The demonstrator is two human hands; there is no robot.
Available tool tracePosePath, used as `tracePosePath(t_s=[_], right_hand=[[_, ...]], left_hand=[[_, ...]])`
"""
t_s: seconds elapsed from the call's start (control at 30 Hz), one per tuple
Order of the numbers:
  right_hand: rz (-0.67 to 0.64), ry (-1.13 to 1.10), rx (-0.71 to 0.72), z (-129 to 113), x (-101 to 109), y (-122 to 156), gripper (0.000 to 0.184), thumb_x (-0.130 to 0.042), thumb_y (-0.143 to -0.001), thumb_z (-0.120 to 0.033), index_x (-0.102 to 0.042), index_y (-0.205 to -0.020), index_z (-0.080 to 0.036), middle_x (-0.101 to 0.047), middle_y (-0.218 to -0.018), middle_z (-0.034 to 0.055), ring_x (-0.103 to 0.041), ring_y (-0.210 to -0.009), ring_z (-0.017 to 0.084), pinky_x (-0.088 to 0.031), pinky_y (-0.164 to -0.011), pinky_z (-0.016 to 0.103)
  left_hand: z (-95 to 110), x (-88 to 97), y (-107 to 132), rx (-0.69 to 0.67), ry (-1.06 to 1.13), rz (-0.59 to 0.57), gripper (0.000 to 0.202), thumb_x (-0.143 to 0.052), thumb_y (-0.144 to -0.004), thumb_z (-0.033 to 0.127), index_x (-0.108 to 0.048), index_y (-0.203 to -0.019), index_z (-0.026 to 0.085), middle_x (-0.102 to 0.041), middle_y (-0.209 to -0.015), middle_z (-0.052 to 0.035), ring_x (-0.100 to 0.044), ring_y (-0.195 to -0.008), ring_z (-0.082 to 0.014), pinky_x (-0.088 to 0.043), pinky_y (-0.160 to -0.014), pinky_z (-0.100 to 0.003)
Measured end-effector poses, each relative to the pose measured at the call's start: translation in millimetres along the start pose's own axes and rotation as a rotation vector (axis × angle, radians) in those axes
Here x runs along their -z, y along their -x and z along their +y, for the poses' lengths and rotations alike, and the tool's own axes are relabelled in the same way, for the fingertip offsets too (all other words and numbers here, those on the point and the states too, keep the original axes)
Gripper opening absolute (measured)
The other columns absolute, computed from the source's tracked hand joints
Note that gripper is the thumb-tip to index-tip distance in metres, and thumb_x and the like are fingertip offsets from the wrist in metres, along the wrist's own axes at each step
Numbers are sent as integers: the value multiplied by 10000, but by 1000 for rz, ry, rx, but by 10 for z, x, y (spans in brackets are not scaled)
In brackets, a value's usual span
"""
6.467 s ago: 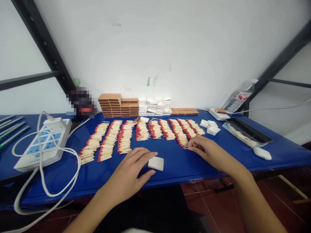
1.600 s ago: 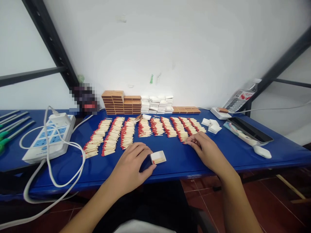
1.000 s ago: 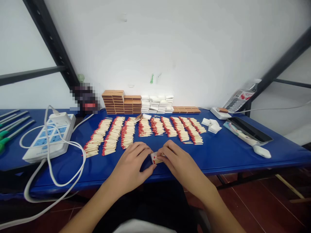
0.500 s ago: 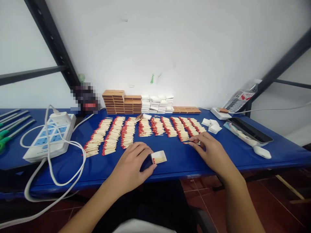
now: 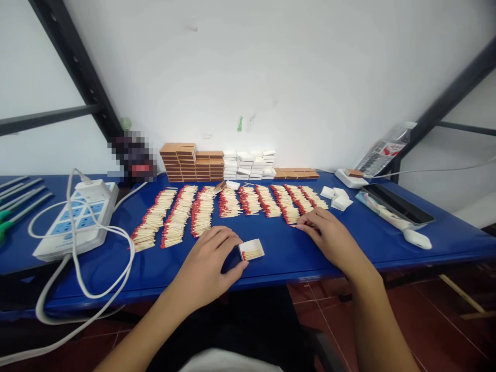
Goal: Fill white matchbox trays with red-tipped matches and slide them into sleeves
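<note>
A small white matchbox tray (image 5: 256,243) lies at the front of the table, with several red-headed matches (image 5: 252,253) inside. My left hand (image 5: 211,263) is at its left end, thumb and fingers closed around that end. Farther right, my right hand (image 5: 329,235) pinches a match (image 5: 294,226) between thumb and fingertips, low over the table at the near end of a match row (image 5: 285,204). Whether it holds more than one match is hidden. More rows of red-headed matches (image 5: 174,219) lie side by side across the table.
Brown matchbox covers (image 5: 178,163) and white trays (image 5: 248,165) are stacked along the wall. Loose white trays (image 5: 340,199) lie right, near a phone (image 5: 403,204) and plastic bottle (image 5: 387,150). A power strip (image 5: 81,219) with looped white cable (image 5: 129,258) occupies the left.
My right hand has shifted slightly left and the match in its fingertips has moved with it. My left hand stays at the tray; the whole view has shifted slightly.
</note>
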State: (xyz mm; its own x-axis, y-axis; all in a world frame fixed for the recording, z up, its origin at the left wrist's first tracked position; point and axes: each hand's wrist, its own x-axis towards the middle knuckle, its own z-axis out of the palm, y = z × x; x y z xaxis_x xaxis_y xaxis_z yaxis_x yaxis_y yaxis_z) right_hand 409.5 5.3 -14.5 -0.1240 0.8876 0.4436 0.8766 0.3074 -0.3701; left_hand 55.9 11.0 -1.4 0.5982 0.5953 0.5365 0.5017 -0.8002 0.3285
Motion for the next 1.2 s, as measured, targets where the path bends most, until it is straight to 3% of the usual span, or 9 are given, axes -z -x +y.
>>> tracePosePath(t_s=[0.17,0.3,0.47,0.6,0.7,0.8,0.9,1.0,1.2], right_hand=[[20,-19,23,-116,-25,1,212,-537,-1122,-371,-654,-997,-246,-669,-1060,96,-632,-1046,292,-529,-944,450],[59,-55,76,-524,-79,-8,174,-548,-1128,-352,-653,-1029,-255,-674,-1065,91,-635,-1050,290,-533,-938,452],[-7,20,238,-1110,-231,-20,180,-503,-1142,-241,-649,-1037,-247,-662,-1028,88,-620,-977,274,-540,-869,439],[-63,91,281,-1285,-300,1,204,-498,-1133,-203,-661,-1018,-241,-655,-1021,90,-613,-949,270,-545,-821,427],[-73,-6,237,-1182,-250,1,167,-508,-1140,-246,-661,-1074,-248,-654,-1067,86,-639,-969,253,-558,-849,409],[18,-50,149,-868,-156,-40,153,-536,-1136,-304,-664,-1070,-253,-664,-1066,87,-648,-997,258,-543,-915,428],[154,130,41,-450,-94,-79,192,-544,-1113,-331,-703,-1046,-248,-687,-1045,115,-603,-1058,328,-488,-950,513],[155,213,-9,-126,-86,-71,237,-546,-1093,-381,-746,-1058,-257,-704,-1071,129,-570,-1076,359,-462,-907,522],[129,164,4,-18,-92,-26,266,-536,-1098,-425,-747,-1048,-271,-715,-1062,114,-576,-1039,338,-456,-893,499]], left_hand=[[-7,-2,3,1,10,0,242,-764,-994,255,-686,-1220,217,-761,-1237,-102,-686,-1239,-318,-567,-1106,-535],[-3,1,-3,6,13,-2,238,-766,-991,253,-686,-1214,230,-760,-1240,-99,-683,-1247,-319,-563,-1110,-536],[2,2,-10,3,26,-19,238,-759,-983,218,-679,-1207,224,-757,-1231,-96,-682,-1227,-316,-566,-1093,-536],[-1,-10,-8,-6,29,-3,236,-755,-981,209,-676,-1203,225,-753,-1251,-101,-681,-1237,-317,-569,-1093,-531],[-8,-18,-4,-14,28,9,246,-764,-978,216,-680,-1208,218,-757,-1243,-101,-685,-1241,-318,-570,-1097,-534],[-11,-17,0,-11,24,9,250,-773,-979,235,-682,-1210,205,-759,-1243,-105,-684,-1249,-321,-567,-1109,-545],[-9,-13,4,-7,19,8,250,-772,-986,250,-686,-1217,205,-760,-1249,-109,-685,-1256,-321,-569,-1118,-547],[-7,-12,6,-3,14,14,253,-771,-982,253,-698,-1223,224,-766,-1243,-103,-691,-1251,-319,-574,-1115,-545],[-4,-4,-9,-5,7,11,246,-768,-985,256,-694,-1219,235,-769,-1238,-99,-698,-1242,-325,-577,-1096,-540]])
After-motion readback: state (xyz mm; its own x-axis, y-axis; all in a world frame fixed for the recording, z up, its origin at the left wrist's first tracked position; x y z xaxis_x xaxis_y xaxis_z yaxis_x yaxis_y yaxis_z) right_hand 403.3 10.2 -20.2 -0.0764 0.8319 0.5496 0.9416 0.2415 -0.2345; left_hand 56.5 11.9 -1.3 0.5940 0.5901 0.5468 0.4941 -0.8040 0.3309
